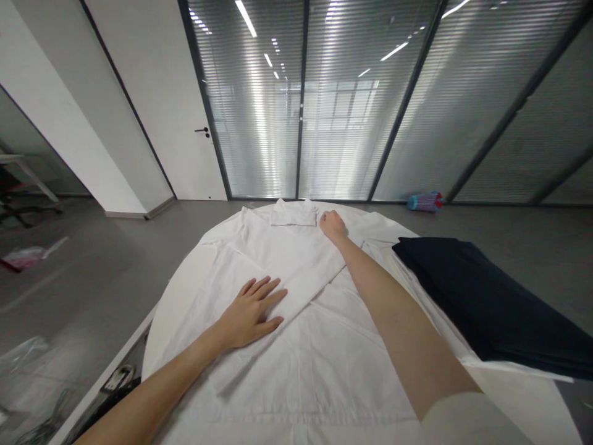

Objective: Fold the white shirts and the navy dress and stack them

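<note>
White shirt (306,321) covers round table (532,402); left hand (252,312) spread flat (on folded sleeve); right hand (332,224) curled at collar (294,213).

white shirt (296,290), navy cloth (486,296), grey floor (92,259)

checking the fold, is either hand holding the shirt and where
The left hand lies flat on the folded sleeve of the shirt, gripping nothing. The right hand is closed by the collar; whether it grips cloth cannot be told.
</note>
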The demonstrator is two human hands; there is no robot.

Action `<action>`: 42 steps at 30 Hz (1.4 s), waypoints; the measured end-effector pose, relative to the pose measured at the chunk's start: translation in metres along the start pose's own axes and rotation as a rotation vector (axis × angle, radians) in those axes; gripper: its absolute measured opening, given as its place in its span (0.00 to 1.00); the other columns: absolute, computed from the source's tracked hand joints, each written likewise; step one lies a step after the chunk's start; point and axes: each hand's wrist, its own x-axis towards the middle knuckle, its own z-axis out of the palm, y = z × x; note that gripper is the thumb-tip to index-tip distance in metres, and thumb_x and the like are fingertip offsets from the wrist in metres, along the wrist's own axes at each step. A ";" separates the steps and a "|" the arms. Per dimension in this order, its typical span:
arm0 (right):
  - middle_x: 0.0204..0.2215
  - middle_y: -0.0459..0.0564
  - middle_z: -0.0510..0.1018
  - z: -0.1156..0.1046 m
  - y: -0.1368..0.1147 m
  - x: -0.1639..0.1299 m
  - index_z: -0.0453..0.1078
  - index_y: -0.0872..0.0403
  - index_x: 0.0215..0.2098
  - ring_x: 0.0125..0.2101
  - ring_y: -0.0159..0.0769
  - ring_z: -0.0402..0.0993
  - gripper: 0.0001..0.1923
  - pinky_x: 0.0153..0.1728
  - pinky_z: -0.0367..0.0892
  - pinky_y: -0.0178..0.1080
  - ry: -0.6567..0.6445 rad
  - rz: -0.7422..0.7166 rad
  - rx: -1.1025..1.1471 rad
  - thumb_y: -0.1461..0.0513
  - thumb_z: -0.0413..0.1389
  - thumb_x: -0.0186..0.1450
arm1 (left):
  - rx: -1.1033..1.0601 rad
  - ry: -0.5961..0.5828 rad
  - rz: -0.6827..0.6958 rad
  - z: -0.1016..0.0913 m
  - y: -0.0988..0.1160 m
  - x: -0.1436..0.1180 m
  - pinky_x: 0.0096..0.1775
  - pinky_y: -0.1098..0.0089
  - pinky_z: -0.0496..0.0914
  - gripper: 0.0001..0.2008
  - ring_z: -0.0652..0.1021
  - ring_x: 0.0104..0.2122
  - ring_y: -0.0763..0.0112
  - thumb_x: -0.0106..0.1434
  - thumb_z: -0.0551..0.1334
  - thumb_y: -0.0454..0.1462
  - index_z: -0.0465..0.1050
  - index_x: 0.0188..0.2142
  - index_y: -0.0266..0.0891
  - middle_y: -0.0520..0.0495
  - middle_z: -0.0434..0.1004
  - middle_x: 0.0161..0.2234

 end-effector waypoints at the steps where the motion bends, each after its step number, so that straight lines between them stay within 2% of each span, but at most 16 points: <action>1: 0.52 0.63 0.74 0.001 0.004 -0.002 0.73 0.54 0.56 0.51 0.49 0.73 0.25 0.49 0.68 0.45 -0.011 -0.017 -0.003 0.60 0.38 0.74 | 0.001 0.003 0.003 0.000 0.000 0.000 0.67 0.48 0.51 0.29 0.55 0.69 0.54 0.71 0.56 0.50 0.57 0.68 0.51 0.47 0.52 0.71; 6: 0.52 0.58 0.74 0.005 0.008 -0.007 0.74 0.49 0.54 0.49 0.48 0.74 0.21 0.47 0.68 0.44 -0.043 -0.095 -0.025 0.58 0.42 0.73 | -0.014 0.021 0.017 0.001 -0.001 0.000 0.67 0.48 0.51 0.29 0.56 0.69 0.53 0.70 0.56 0.50 0.58 0.68 0.51 0.47 0.54 0.70; 12: 0.55 0.61 0.71 0.002 0.004 -0.010 0.74 0.53 0.54 0.54 0.49 0.68 0.21 0.53 0.64 0.46 -0.002 -0.162 -0.060 0.59 0.43 0.73 | -0.012 0.025 0.018 0.000 -0.001 0.000 0.67 0.48 0.52 0.29 0.57 0.69 0.53 0.70 0.57 0.50 0.58 0.68 0.52 0.47 0.54 0.70; 15: 0.58 0.63 0.68 0.001 0.005 -0.012 0.71 0.55 0.59 0.57 0.52 0.63 0.23 0.56 0.60 0.50 0.019 -0.180 -0.075 0.59 0.42 0.73 | -0.012 0.031 0.022 0.001 -0.001 0.000 0.67 0.48 0.52 0.29 0.57 0.69 0.53 0.70 0.57 0.50 0.57 0.69 0.52 0.47 0.54 0.70; 18: 0.59 0.58 0.68 0.001 0.006 -0.012 0.68 0.49 0.63 0.57 0.50 0.63 0.24 0.56 0.60 0.48 -0.011 -0.244 -0.078 0.56 0.44 0.73 | -0.011 0.027 0.027 0.001 -0.002 -0.001 0.67 0.48 0.52 0.29 0.57 0.69 0.53 0.70 0.57 0.50 0.57 0.69 0.52 0.47 0.54 0.70; 22: 0.57 0.54 0.70 0.005 0.004 -0.013 0.73 0.43 0.59 0.56 0.50 0.63 0.21 0.56 0.60 0.48 -0.064 -0.319 -0.089 0.52 0.48 0.72 | -0.008 0.016 0.022 0.001 -0.001 -0.001 0.67 0.48 0.52 0.29 0.56 0.69 0.53 0.71 0.56 0.50 0.57 0.69 0.52 0.47 0.53 0.70; 37: 0.57 0.55 0.71 0.004 0.002 -0.019 0.71 0.47 0.60 0.56 0.49 0.63 0.22 0.55 0.61 0.47 -0.035 -0.304 -0.104 0.55 0.46 0.72 | -0.032 0.006 0.023 0.001 -0.003 -0.001 0.67 0.48 0.51 0.29 0.55 0.69 0.53 0.71 0.55 0.52 0.56 0.69 0.52 0.48 0.52 0.71; 39: 0.60 0.57 0.68 0.002 0.002 -0.020 0.68 0.50 0.63 0.57 0.49 0.62 0.24 0.56 0.59 0.47 0.000 -0.278 -0.105 0.56 0.44 0.73 | -0.029 0.002 0.019 0.000 -0.002 -0.001 0.67 0.48 0.51 0.29 0.54 0.70 0.54 0.71 0.54 0.52 0.56 0.69 0.52 0.48 0.52 0.71; 42: 0.67 0.60 0.58 0.000 0.001 -0.020 0.58 0.55 0.68 0.62 0.50 0.56 0.28 0.59 0.56 0.48 0.130 -0.176 -0.095 0.56 0.40 0.74 | -0.025 -0.006 0.017 -0.001 -0.001 -0.001 0.67 0.49 0.50 0.29 0.54 0.70 0.54 0.72 0.54 0.52 0.56 0.69 0.52 0.48 0.51 0.71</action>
